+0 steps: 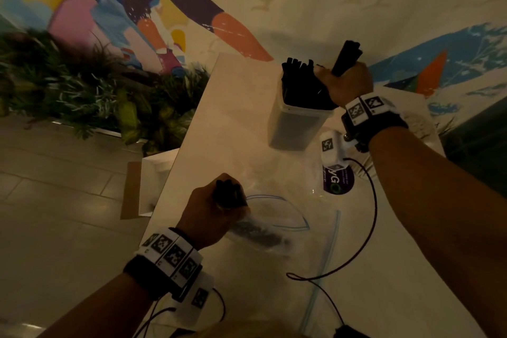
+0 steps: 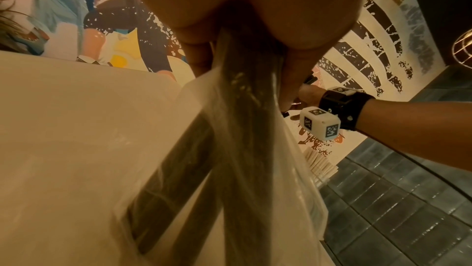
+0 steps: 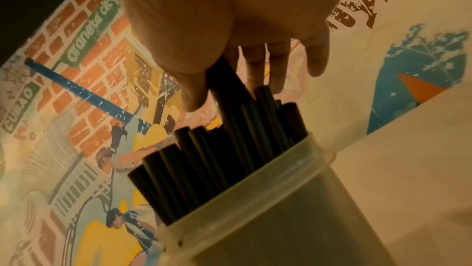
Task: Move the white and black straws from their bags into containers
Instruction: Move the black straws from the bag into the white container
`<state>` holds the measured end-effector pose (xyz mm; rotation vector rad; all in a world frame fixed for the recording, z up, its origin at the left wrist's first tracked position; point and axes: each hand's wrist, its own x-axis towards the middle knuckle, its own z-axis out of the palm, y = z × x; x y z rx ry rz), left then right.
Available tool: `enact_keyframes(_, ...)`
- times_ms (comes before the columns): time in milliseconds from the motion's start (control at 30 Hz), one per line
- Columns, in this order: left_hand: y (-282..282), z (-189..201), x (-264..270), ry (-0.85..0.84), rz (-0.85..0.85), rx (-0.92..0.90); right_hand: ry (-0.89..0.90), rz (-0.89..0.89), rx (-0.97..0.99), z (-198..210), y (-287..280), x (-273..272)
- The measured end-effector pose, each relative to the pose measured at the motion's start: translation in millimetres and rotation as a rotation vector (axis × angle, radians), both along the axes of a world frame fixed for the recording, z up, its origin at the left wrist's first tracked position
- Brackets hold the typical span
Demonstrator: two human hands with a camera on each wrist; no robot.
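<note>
— What's nearest on the bench [image 1: 208, 123]?
— The left hand [image 1: 211, 211], its grip wrapped round black straws [image 1: 230, 196] poking from a clear bag [image 1: 274, 230].
— And farther off?
— The right hand [image 1: 348, 82] grips another black bundle [image 1: 346, 57] over the straw-filled container [image 1: 297, 123].

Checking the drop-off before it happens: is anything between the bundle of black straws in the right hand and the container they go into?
Nothing visible blocks it. The right hand holds its bundle of black straws right at the open container. The straws already standing inside crowd much of the opening, so the free room looks tight.
</note>
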<state>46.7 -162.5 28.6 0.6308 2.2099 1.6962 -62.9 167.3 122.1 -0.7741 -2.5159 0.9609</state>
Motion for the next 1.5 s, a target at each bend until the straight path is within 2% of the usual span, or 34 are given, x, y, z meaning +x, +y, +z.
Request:
enact_keyframes(33,-0.2,0.4,0.1,0.007,0.002,-0.006,-0.022,-0.022,0.019,-1.0,0.1,-2.3)
enact_keyframes(100,-0.9,1.7,0.2,0.017,0.003,-0.022,0.066,-0.077,0.031,3.9,-2.8,-5.5)
enact_keyframes(233,-1.2,3.2,0.6,0.019,0.008,-0.03,0.51,-0.067,0.09,31.9,-6.6,-4.6)
enact_keyframes(300,-0.8,3.0,0.1,0.004,0.011,-0.027,0.581,-0.011,0.218,42.9,-6.4,-5.3)
enact_keyframes(333,-0.4,3.0,0.0,-0.006,0.012,-0.02,0.519,0.026,0.31,44.6,-6.7,-7.8)
enact_keyframes(400,0.5,4.0,-0.1,-0.018,0.018,-0.005,0.233,0.127,0.465,36.1,-7.0,-15.5)
enact_keyframes(500,1.8,6.1,-0.2,-0.014,0.012,-0.008,-0.289,0.264,0.507,3.2,-7.6,-19.7)
enact_keyframes(567,2.1,7.7,0.3,-0.012,0.008,-0.014,-0.453,0.256,0.5,-13.2,-7.4,-18.4)
enact_keyframes(633,1.7,8.6,0.8,-0.001,0.008,-0.014,-0.439,0.22,0.487,-11.0,-11.5,-17.8)
enact_keyframes(733,0.8,8.2,0.7,-0.012,0.006,-0.007,-0.243,0.169,0.499,-2.8,-18.9,-18.0)
enact_keyframes(767,1.0,7.2,0.4,-0.017,0.007,-0.005,-0.241,0.202,0.513,-2.4,-21.1,-17.0)
enact_keyframes(867,1.3,6.3,-0.4,-0.01,0.001,-0.025,-0.466,0.327,0.567,-9.7,-29.7,-8.2)
enact_keyframes(900,1.3,6.4,-0.7,-0.007,-0.01,-0.043,-0.464,0.308,0.565,-9.7,-31.0,-5.2)
enact_keyframes(933,1.3,6.8,-1.0,-0.004,-0.02,-0.062,-0.404,0.271,0.565,-6.1,-33.0,-1.6)
enact_keyframes(1000,0.8,9.2,-0.5,-0.006,-0.031,-0.114,-0.112,0.208,0.571,4.6,-42.4,11.6)
enact_keyframes(1067,-0.4,12.2,-0.9,0.001,-0.027,-0.179,0.239,0.221,0.447,12.5,-58.2,32.3)
enact_keyframes(1100,-1.5,13.2,-1.9,0.013,-0.024,-0.217,0.304,0.246,0.302,13.6,-69.1,47.6)
enact_keyframes(1133,-2.8,14.6,-2.7,0.019,-0.025,-0.253,0.28,0.283,0.137,12.8,-81.2,65.0)
enact_keyframes(1200,-7.7,16.8,-5.2,0.01,-0.051,-0.317,0.099,0.404,-0.134,0.7,-102.0,101.0)
enact_keyframes(1233,-10.6,17.8,-6.9,0.004,-0.075,-0.358,-0.01,0.473,-0.187,-10.8,-108.8,116.8)
enact_keyframes(1300,-14.6,21.3,-8.7,-0.007,-0.134,-0.445,-0.252,0.589,-0.164,-38.6,-117.9,142.1)
enact_keyframes(1367,-15.7,20.5,-9.4,-0.013,-0.193,-0.51,-0.431,0.611,-0.188,-62.9,-123.0,158.6)
enact_keyframes(1433,-13.6,16.7,-9.1,-0.031,-0.201,-0.524,-0.489,0.582,-0.345,-76.7,-129.3,171.0)
enact_keyframes(1500,-10.6,12.0,-6.9,-0.02,-0.173,-0.501,-0.453,0.588,-0.386,-83.3,-136.6,178.0)
